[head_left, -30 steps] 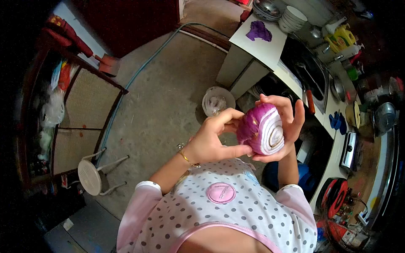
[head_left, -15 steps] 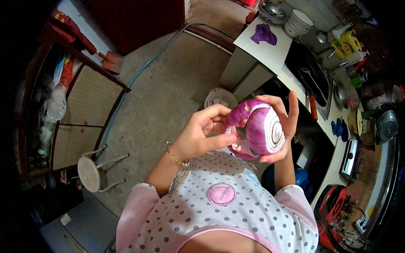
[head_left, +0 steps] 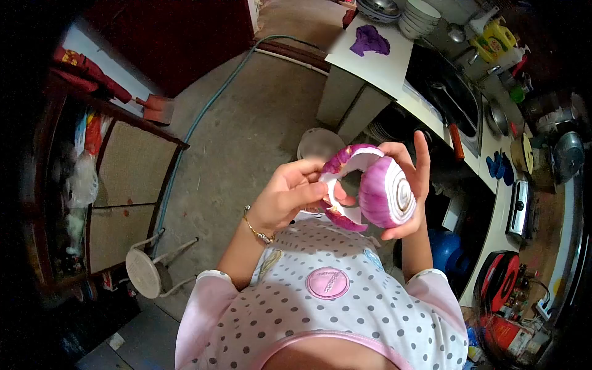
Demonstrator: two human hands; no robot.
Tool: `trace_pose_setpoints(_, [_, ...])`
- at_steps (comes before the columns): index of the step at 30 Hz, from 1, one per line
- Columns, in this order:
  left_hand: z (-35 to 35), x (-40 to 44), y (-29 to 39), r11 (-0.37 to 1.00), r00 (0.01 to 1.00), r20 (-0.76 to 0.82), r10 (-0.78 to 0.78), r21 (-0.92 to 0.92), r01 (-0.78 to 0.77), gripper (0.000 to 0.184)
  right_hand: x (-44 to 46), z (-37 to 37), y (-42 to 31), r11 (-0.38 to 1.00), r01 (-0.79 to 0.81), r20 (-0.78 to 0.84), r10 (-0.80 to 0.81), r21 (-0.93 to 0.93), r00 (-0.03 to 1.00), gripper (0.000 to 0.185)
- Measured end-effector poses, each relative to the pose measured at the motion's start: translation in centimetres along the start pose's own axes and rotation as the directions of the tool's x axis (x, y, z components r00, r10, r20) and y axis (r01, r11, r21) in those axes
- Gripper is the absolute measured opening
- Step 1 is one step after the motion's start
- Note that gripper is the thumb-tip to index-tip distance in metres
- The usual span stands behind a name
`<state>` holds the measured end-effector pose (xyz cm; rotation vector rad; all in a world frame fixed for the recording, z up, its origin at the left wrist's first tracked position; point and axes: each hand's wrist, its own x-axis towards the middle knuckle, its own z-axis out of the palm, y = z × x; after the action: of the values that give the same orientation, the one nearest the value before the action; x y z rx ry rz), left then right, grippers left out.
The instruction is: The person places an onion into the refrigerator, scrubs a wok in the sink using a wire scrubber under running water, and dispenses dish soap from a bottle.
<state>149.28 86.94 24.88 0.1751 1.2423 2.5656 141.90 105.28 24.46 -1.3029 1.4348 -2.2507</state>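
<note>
In front of my chest, my right hand [head_left: 413, 179] grips a cut red onion [head_left: 381, 192] from its right side, with the index finger raised. The flat cut face with pale rings points right. My left hand [head_left: 300, 190] pinches a curved strip of purple onion peel [head_left: 336, 163] between thumb and fingers. The strip arcs around a gap left of the onion. Its top end meets the onion near my right fingers, while its lower end hangs apart from it.
Below my hands a pale bin [head_left: 319, 143] stands on the concrete floor. At right runs a counter with a sink [head_left: 447, 92], an orange-handled knife [head_left: 455, 142] and a purple cloth [head_left: 370, 41]. A stool [head_left: 143, 273] stands at left, near a hose [head_left: 206, 102].
My left hand has moved left, drawing the peel away from the onion. The gap between peel and onion is wider. The view has shifted slightly.
</note>
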Motion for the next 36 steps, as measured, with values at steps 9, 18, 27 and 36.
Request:
trace_pose_setpoints(9, [-1.4, 1.4, -1.5, 0.965, 0.983, 0.145, -0.109, -0.222, 0.14, 0.036, -1.6, -1.1, -0.2, 0.999, -0.047, -0.023, 0.047, -0.016, 0.999, 0.118])
trace_pose_setpoints(18, [-1.9, 3.1, -1.8, 0.939, 0.965, 0.177, -0.193, -0.252, 0.234, 0.041, -3.2, -1.5, 0.1, 0.992, -0.111, -0.161, 0.12, 0.065, 0.98, 0.119])
trace_pose_setpoints(27, [-3.1, 4.8, -3.0, 0.88, 0.941, 0.257, -0.221, -0.363, 0.305, 0.041, -4.4, -1.9, -0.5, 0.988, -0.084, -0.202, 0.11, 0.133, 0.973, 0.123])
trace_pose_setpoints(36, [-7.8, 8.7, -5.2, 0.96, 0.936, -0.264, -0.234, 0.09, 0.265, 0.029, -7.2, -3.3, -2.0, 0.984, -0.125, -0.444, 0.055, -0.129, 0.894, 0.121])
